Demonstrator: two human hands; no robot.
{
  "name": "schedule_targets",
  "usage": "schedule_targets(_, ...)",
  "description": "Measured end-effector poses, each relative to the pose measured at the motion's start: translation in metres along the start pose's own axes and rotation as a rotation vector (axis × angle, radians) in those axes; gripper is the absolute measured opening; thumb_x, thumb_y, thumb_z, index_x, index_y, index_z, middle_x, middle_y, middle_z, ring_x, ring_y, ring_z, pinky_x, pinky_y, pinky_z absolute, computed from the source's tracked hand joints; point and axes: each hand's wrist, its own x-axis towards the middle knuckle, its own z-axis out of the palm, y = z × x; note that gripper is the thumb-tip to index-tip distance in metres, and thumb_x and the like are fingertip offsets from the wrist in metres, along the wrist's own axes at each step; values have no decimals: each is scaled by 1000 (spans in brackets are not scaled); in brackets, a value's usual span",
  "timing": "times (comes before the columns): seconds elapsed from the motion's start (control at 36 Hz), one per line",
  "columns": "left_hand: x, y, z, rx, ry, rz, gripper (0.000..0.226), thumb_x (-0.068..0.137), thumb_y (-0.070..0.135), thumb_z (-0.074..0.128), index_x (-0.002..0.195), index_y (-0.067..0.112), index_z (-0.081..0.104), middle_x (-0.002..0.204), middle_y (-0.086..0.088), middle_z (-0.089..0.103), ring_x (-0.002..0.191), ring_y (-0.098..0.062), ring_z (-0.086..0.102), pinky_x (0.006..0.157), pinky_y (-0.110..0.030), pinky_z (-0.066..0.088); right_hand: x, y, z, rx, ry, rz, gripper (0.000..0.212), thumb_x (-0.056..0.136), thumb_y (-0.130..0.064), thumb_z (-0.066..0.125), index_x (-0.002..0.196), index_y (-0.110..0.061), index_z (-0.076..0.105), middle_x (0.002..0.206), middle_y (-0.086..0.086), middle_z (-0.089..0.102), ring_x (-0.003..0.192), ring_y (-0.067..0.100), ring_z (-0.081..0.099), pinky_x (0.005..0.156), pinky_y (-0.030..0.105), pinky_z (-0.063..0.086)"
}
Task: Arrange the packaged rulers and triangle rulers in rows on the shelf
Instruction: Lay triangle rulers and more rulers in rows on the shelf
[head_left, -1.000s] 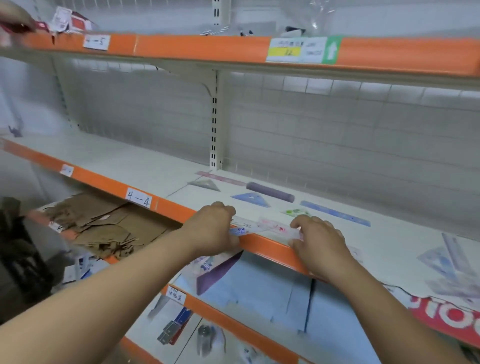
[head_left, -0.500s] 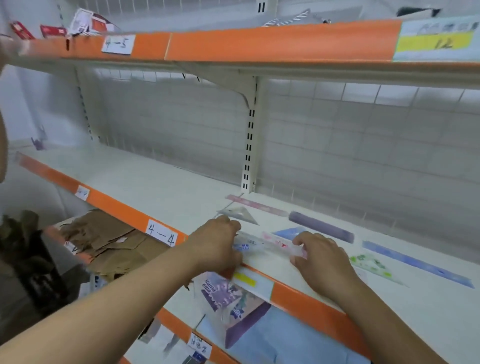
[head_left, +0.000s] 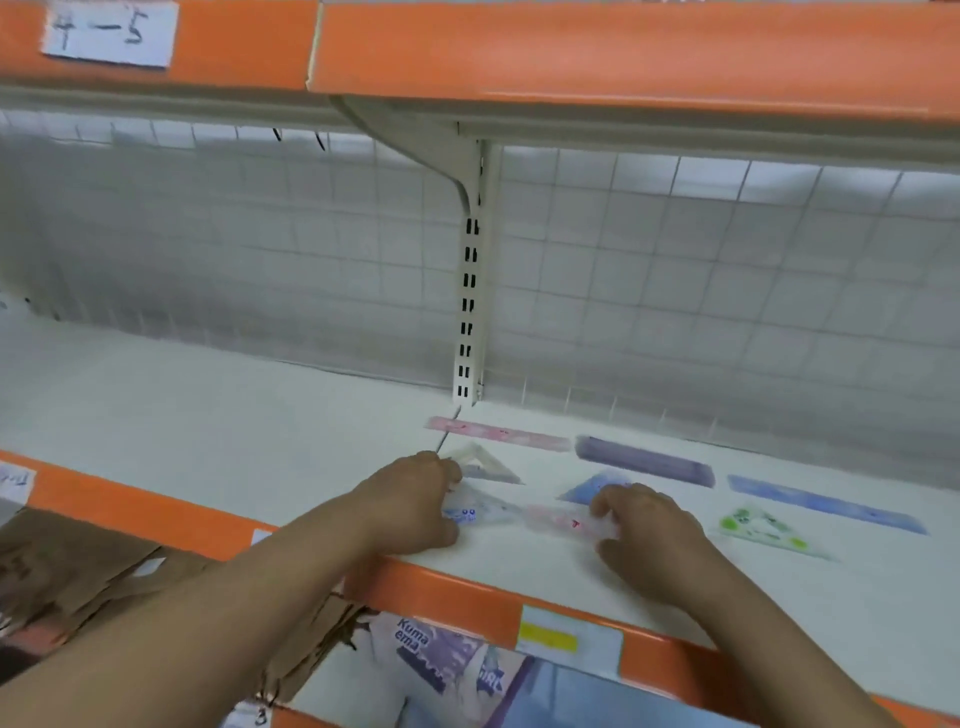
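Note:
Both my hands hold one clear packaged ruler set (head_left: 524, 514) flat on the white shelf (head_left: 218, 415). My left hand (head_left: 415, 506) grips its left end, where blue print shows. My right hand (head_left: 644, 535) pinches the right end with the pink print. Behind lie a pink ruler (head_left: 498, 432), a purple ruler (head_left: 644, 460) and a blue ruler (head_left: 826, 504) in a back row. A grey triangle ruler (head_left: 488, 465), a blue triangle ruler (head_left: 597, 486) and a green triangle ruler (head_left: 763, 527) lie in front of them.
The upper shelf's orange edge (head_left: 571, 57) hangs close overhead, with a slotted upright (head_left: 469, 312) and wire grid behind. The shelf's orange front lip (head_left: 447, 597) runs under my wrists. Brown cardboard (head_left: 78, 566) and a printed package (head_left: 447, 660) lie on the shelf below.
My hands have carried the clear package from the shelf's front lip inward onto the shelf surface, near the triangle rulers. The view has moved closer and leftward.

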Motion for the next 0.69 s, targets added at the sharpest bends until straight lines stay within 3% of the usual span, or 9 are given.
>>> schedule_targets(0.17,13,-27,-5,5,-94,147,63,85,28,64,142,20,39,138,-1,43,122,-16,45,95,-22,37,-4,-13,7,28,-60,136,36,85,-21,56,118,-33,53,122,-8,51,115,17,50,93,27,41)
schedule_targets(0.28,19,-36,-3,20,-158,211,63,85,28,64,142,20,40,139,-2,42,122,-18,45,100,-28,41,-9,-19,11,60,-73,218,32,84,-22,55,113,-35,55,103,-11,51,109,16,52,92,28,44)
schedule_targets(0.42,28,-36,1,49,-201,273,64,85,31,65,142,21,38,139,-3,38,125,-17,42,104,-29,39,-15,-18,7,62,-93,314,33,84,-20,51,114,-35,55,121,-6,51,112,17,52,95,28,44)
schedule_targets(0.61,34,-31,5,61,-215,295,63,86,40,64,141,21,39,137,-3,38,123,-18,41,101,-26,38,-12,-10,4,101,-107,311,22,82,-22,59,97,-39,54,113,-6,55,99,14,53,87,25,46)
schedule_targets(0.69,34,-30,4,58,-216,285,55,87,40,63,135,20,45,133,-4,41,119,-18,44,101,-33,42,-11,-6,4,136,-108,313,22,82,-22,61,99,-35,58,111,-4,54,97,14,54,82,23,46)
